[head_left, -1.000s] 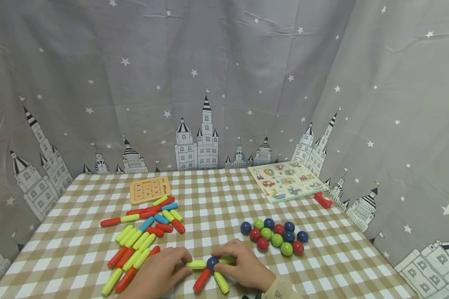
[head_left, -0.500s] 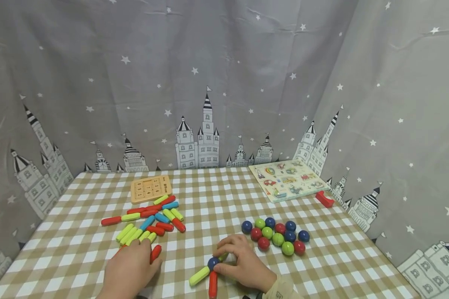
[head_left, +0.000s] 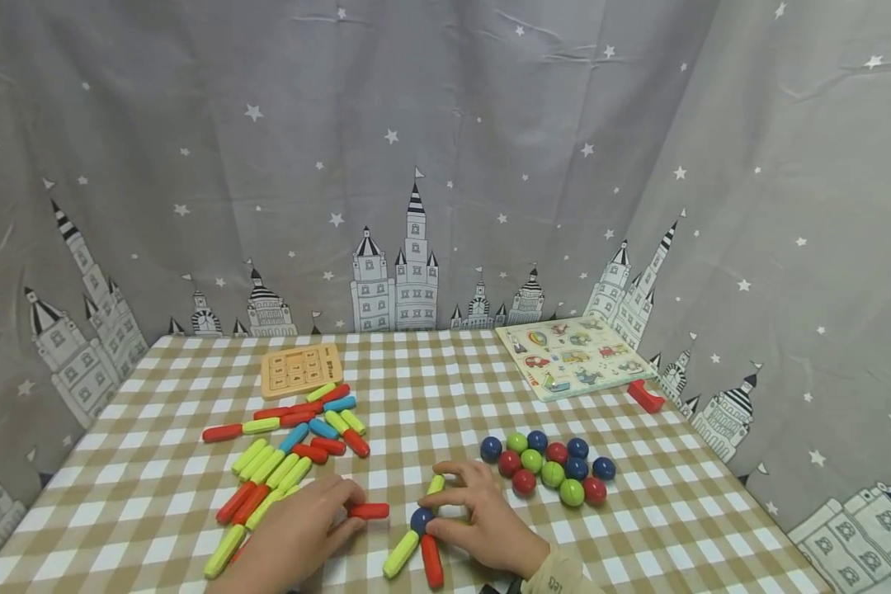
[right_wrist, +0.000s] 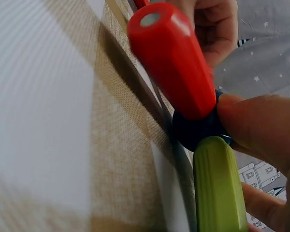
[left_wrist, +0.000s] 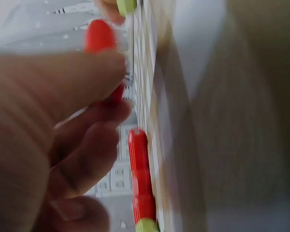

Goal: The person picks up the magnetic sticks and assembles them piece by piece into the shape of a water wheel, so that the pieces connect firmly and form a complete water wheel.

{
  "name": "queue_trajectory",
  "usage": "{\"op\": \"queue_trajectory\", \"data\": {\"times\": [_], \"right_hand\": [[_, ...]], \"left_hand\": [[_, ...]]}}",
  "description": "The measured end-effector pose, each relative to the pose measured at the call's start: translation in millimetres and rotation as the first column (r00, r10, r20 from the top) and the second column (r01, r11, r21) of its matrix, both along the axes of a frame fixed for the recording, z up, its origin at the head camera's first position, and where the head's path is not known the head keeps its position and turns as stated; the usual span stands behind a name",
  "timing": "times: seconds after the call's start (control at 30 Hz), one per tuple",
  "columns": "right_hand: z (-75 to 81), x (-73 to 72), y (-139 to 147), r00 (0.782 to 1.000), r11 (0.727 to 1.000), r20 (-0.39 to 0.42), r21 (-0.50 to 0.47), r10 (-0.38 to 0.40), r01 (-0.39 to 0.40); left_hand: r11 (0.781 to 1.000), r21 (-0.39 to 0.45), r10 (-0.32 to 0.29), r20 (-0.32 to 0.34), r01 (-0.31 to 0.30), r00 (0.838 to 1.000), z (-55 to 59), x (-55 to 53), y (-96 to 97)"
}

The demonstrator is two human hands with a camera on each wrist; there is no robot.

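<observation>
Left hand (head_left: 300, 528) pinches red rod (head_left: 371, 511), unjoined, left of blue ball (head_left: 421, 520). Right hand (head_left: 483, 521) pinches ball; yellow rod (head_left: 401, 553) and second red rod (head_left: 432, 563) look attached. Loose rods (head_left: 248, 456) lie farther left, loose balls (head_left: 552, 473) right.

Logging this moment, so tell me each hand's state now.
Left hand: holding a red stick.
Right hand: holding a blue ball with sticks against it.
</observation>
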State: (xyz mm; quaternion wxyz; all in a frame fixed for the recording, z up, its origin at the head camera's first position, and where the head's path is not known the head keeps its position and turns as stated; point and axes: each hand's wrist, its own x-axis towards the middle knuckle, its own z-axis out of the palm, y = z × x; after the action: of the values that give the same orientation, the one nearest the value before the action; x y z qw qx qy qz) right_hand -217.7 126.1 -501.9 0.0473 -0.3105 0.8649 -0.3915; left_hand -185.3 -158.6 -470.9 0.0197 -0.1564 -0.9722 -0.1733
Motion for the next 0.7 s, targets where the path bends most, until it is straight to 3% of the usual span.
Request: {"op": "queue_trajectory", "data": {"times": [0.1,0.2,0.33,0.5,0.53,0.6,0.67,0.7], "right_hand": [[0.4,0.4,-0.1,1.000,1.000,0.001,0.015,0.009,-0.009],[0.3,0.4,-0.4,1.000,1.000,-0.009,0.021,0.022,-0.021],[0.4,0.5,-0.6,0.999,0.999,-0.017,0.016,0.044,-0.044],[2.1,0.9,-1.1,1.000,1.000,0.000,-0.020,0.010,-0.010],[1.8,0.8,-1.0,1.000,0.999,0.001,-0.039,-0.005,0.005],[1.4,0.5,-1.0,1.000,0.997,0.003,-0.075,-0.030,0.030],[0.8,0.7,-0.5,0.999,0.995,-0.009,-0.090,-0.033,0.032],[0.8,0.7,-0.4,1.000,0.996,-0.011,-0.087,-0.024,0.023]], "left_hand": [[0.993,0.025,-0.114,0.014,0.114,0.993,-1.7,1.3,4.0],[0.984,0.055,-0.172,0.007,0.171,0.985,-3.0,1.7,6.6],[0.974,0.078,-0.215,0.008,0.213,0.977,-4.4,1.3,7.6],[0.968,0.148,-0.222,0.128,0.203,0.967,-2.8,0.0,5.5],[0.972,0.150,-0.200,0.138,0.179,0.970,-1.8,0.6,5.0],[0.987,0.137,-0.098,0.135,0.080,0.986,1.2,1.1,3.1],[0.996,0.062,0.059,0.102,-0.065,0.993,5.8,0.8,-3.5],[0.988,0.016,0.150,0.091,-0.152,0.984,8.9,0.6,-7.7]]}}
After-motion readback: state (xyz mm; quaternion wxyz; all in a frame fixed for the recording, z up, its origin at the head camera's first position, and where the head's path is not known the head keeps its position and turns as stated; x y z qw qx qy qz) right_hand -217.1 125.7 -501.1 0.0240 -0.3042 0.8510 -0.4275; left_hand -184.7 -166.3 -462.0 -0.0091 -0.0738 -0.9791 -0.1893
